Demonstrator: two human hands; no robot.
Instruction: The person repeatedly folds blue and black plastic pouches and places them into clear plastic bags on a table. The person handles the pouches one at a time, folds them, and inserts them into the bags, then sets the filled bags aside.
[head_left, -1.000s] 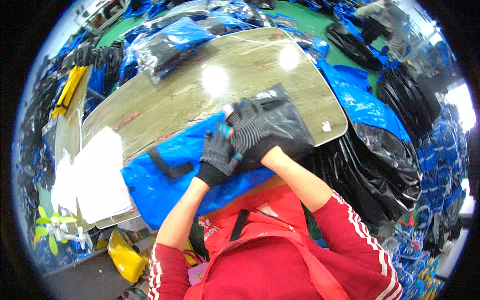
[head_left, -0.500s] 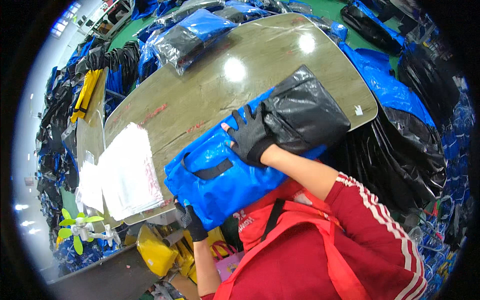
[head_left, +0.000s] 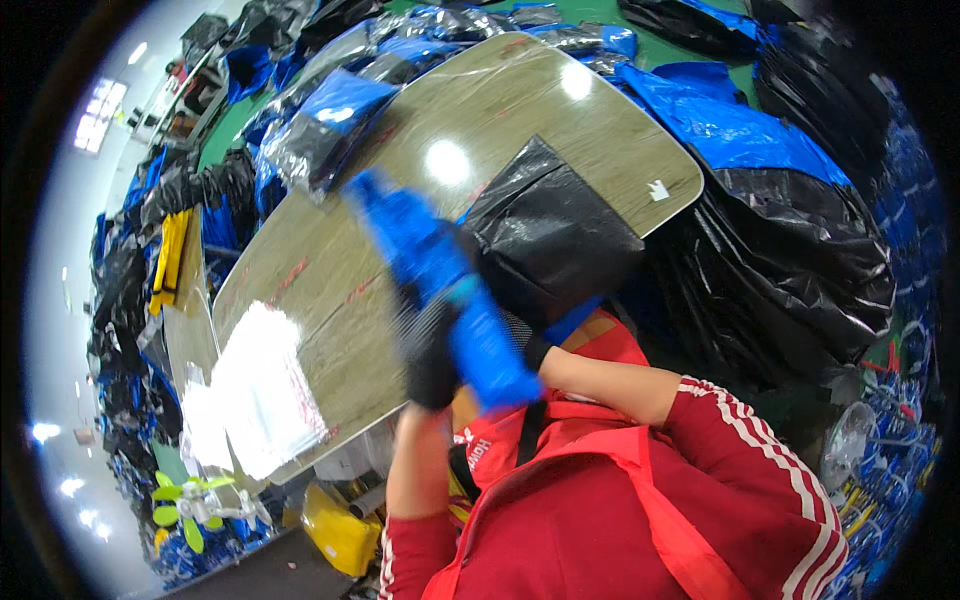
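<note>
A large bag of shiny plastic fabric lies at the table's near edge. Its black part (head_left: 555, 235) rests flat, while its blue part (head_left: 440, 270) stands raised and doubled over, smeared by motion. My left hand (head_left: 425, 345), in a black dotted glove with bare fingertips, grips the blue part from its left side; a fingertip shows on the blue fabric. Close by on the right, my right hand (head_left: 525, 338), gloved alike, is at the fold between blue and black. The blue fabric hides most of its fingers.
The wood-patterned table (head_left: 330, 250) carries a stack of white sheets (head_left: 265, 390) at left and a clear-wrapped blue and black bag (head_left: 325, 125) at the far edge. Black and blue bags (head_left: 770, 250) are heaped at right. A green-bladed fan (head_left: 190, 505) stands lower left, near a yellow bag (head_left: 342, 530).
The bag's blue end has been lifted off the table's near left and swung up toward the black part. My left hand rose with it; my right hand drew back toward me from the bag's top.
</note>
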